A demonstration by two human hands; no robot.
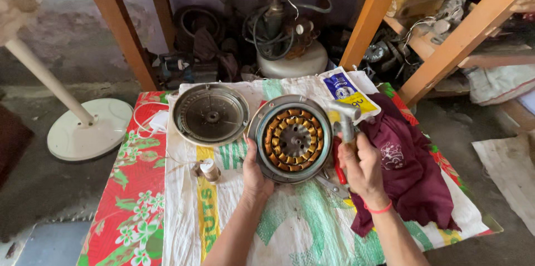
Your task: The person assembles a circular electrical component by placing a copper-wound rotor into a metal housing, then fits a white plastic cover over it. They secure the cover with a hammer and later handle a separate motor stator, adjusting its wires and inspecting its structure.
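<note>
Head view, one round grey motor housing [290,138] with copper windings, one separate round metal cover [210,114], left hand [253,172] steadying the housing's rim, right hand [362,164] clamped on one steel-headed hammer [344,118] held upright.
</note>
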